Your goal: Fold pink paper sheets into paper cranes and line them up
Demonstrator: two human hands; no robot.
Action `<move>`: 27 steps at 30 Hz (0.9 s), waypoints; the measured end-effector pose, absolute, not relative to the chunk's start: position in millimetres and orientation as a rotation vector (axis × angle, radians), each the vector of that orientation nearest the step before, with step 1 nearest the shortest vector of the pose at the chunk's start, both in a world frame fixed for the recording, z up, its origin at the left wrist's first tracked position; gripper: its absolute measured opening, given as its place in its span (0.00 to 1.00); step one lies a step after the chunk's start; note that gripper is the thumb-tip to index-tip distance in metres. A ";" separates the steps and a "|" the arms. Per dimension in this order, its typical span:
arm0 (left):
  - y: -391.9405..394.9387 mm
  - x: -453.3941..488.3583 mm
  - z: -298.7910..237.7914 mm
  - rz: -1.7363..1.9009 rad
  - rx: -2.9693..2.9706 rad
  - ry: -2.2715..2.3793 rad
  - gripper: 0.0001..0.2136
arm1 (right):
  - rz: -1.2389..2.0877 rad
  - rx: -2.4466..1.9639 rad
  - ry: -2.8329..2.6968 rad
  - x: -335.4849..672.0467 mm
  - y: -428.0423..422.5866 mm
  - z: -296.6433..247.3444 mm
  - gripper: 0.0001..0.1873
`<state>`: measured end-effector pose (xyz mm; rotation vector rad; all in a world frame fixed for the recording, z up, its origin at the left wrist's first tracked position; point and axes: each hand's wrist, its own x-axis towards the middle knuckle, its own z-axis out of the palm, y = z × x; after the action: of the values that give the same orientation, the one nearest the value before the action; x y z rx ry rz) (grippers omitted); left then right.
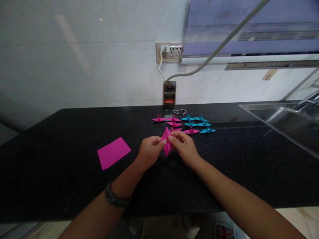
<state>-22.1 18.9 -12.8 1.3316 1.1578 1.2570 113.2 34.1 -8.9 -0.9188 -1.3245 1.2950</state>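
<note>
Between my two hands is a piece of pink origami paper (166, 143), folded into a narrow diamond and held upright above the counter. My left hand (151, 149) pinches its left edge with thumb and fingers. On the other side, my right hand (183, 146) grips the right edge, its thumb lying on the front face. Just beyond them sit several folded pink paper cranes (174, 124) and several blue paper cranes (207, 130), some partly hidden behind my right hand. A stack of flat pink paper (113, 153) lies to the left of my left hand.
The black counter (74, 186) runs up to a white tiled wall. A phone-like device (169, 94) leans there, cabled to a wall socket (171, 52). Near it lies a beaded bracelet (179, 112). At the right is a metal sink (286, 122) with a faucet (307, 101).
</note>
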 end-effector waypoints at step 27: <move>16.1 -18.8 -1.6 1.105 1.286 1.132 0.08 | 1.292 -0.879 -1.431 121.7 43.3 -6.2 0.06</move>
<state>-18.8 16.1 -1.6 1.2863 1.1319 1.1050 121.7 43.3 -6.2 -0.8793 -1.4312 1.2924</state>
